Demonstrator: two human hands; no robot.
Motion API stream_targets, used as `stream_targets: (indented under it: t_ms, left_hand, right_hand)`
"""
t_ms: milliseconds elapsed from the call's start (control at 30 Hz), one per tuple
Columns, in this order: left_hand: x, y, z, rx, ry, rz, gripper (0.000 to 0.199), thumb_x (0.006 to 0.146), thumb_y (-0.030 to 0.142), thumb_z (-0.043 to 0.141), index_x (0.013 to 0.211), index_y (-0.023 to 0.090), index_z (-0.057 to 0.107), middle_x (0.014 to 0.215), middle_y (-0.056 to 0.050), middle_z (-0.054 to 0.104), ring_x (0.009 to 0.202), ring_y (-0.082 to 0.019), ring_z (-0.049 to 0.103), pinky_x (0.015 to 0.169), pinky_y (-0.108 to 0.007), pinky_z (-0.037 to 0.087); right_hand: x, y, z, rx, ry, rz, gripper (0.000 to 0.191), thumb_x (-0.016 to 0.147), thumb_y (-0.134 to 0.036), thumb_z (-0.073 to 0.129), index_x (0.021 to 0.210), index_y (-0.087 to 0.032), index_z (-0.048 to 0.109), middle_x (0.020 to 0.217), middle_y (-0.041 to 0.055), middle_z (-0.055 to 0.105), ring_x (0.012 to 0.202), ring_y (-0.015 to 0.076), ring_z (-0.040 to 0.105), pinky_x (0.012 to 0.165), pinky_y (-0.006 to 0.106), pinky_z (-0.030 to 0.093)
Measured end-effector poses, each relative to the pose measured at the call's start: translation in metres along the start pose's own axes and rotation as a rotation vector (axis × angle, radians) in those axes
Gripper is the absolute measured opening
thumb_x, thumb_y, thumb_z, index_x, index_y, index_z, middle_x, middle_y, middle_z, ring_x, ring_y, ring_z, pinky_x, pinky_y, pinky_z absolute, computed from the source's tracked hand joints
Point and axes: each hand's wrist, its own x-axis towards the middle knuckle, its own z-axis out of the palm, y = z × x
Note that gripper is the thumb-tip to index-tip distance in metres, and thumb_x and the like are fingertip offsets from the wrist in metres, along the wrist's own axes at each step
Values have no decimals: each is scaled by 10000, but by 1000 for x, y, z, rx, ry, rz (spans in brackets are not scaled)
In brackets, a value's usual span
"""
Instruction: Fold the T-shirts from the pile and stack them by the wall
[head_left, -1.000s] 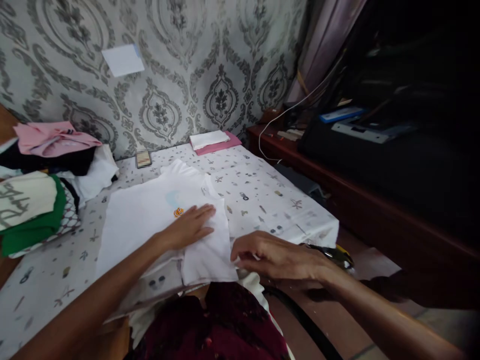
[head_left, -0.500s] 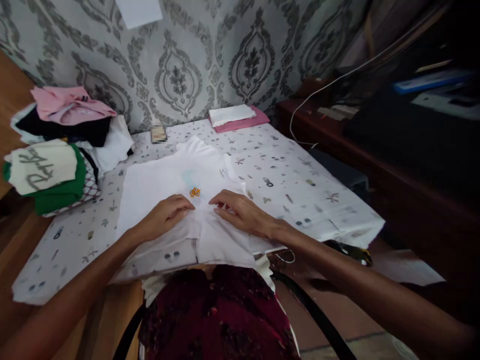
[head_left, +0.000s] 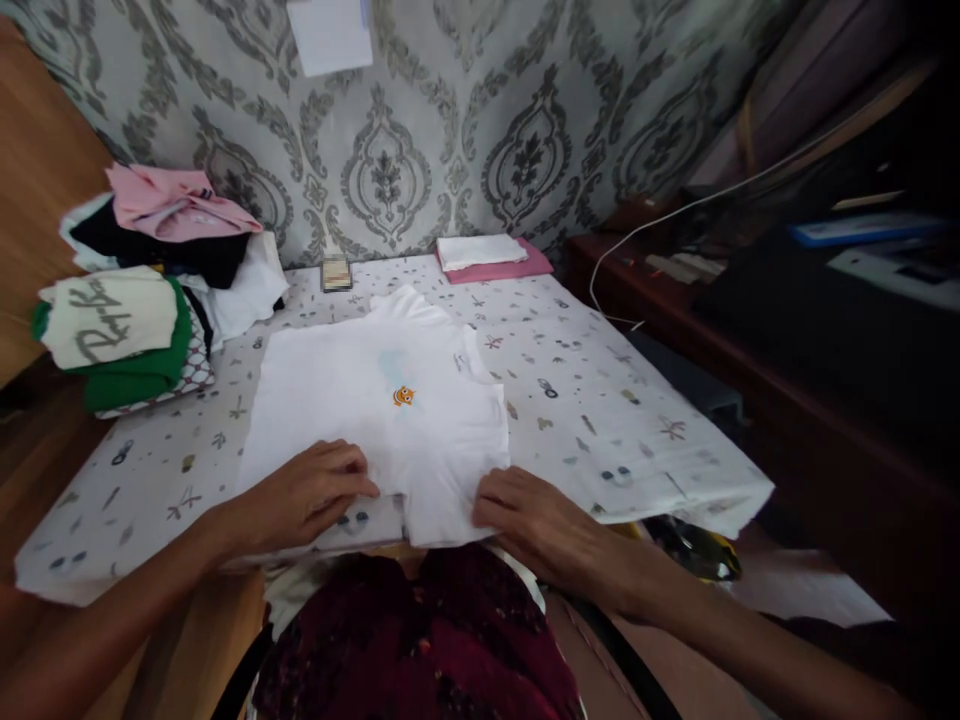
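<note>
A white T-shirt (head_left: 337,390) with a small orange cartoon print lies spread on the patterned cloth of the table, its neckline toward the right. My left hand (head_left: 319,490) rests at the shirt's near edge, fingers bent and pressed together on the fabric. At the sleeve nearest my body, my right hand (head_left: 525,510) has its fingers curled around the sleeve's right edge. The near sleeve lies flat between my two hands.
Piled clothes (head_left: 180,240) and a green-and-cream folded stack (head_left: 135,340) sit at the left. Folded white and pink cloths (head_left: 495,262) lie at the back by the wall. A dark red desk (head_left: 675,290) with a white cable stands at the right.
Both hands have moved from beside the print toward the shirt's near edge, and the right one has also gone outward to the sleeve. The near sleeve lies smoother. The view has shifted slightly.
</note>
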Motion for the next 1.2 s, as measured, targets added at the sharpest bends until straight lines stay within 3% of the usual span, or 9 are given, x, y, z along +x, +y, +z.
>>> stream_targets:
  t_ms: [167,300,433,533,633,800,867,1033,1200]
  left_hand:
    - [20,-18,-6,-84,108,-66,311,1021,281,371,1183,208,627,1092,-91,663,1015,-197,621,897,-340,503]
    - [74,-55,-1,-13,362,-196,379,995,294,386,1331,184,521,1300,-133,620,1206,-240,569,1056,-436,452]
    - [109,-106,0,110,375,-361,530,973,356,401,1449,124,408,1492,-190,488,1374,-271,468,1145,-470,375]
    - [91,-148,-6,259,324,-557,608,989,463,341,1492,123,380,1598,-172,347,1500,-295,278,1206,-523,246]
    - [51,-183,-13,351,290,-712,664,997,521,259,1526,128,343,1628,-148,279,1524,-277,212,1217,-510,218]
    - [15,-215,-23,396,306,-759,689,997,523,205,1538,114,320,1636,-143,265,1525,-270,210,1208,-499,233]
    - [17,-223,-30,404,331,-752,674,991,509,221,1529,120,337,1629,-146,289,1516,-280,236,1193,-499,261]
    - [35,-243,-61,410,364,-730,603,971,466,255,1413,125,483,1431,-170,540,1331,-302,488,1089,-463,399]
    - [46,-258,-85,435,290,-717,418,873,402,402,1115,186,666,1058,-119,672,1058,-289,607,922,-397,485]
  right_hand:
    - [26,6,-27,243,-2,33,200,991,-365,517,947,-208,632,896,36,654,824,174,611,791,330,507]
    - [115,34,-26,140,268,70,253,1009,-253,419,1145,-168,614,1161,122,653,1088,221,609,971,402,493]
    - [200,83,-10,-63,248,156,413,985,-229,428,1358,-76,514,1467,228,493,1399,288,429,1143,452,370]
    - [212,125,-8,-147,175,265,555,998,-371,441,1452,-53,430,1571,228,368,1493,318,278,1205,484,257]
    - [191,159,-15,-206,176,417,653,998,-483,415,1482,-45,393,1601,230,306,1511,326,227,1212,478,225]
    - [178,178,-43,-268,197,446,416,997,-409,429,1213,-114,629,1345,201,607,1305,309,526,1103,414,371]
    - [198,182,-59,-222,221,525,310,992,-318,435,1104,-156,674,1200,151,679,1170,272,611,1032,368,427]
    - [275,217,-95,-83,315,712,300,897,-257,593,1172,-165,669,1264,134,653,1183,264,604,937,311,488]
    - [318,252,-103,72,311,779,168,651,-133,793,797,-154,713,844,89,730,868,264,699,688,281,522]
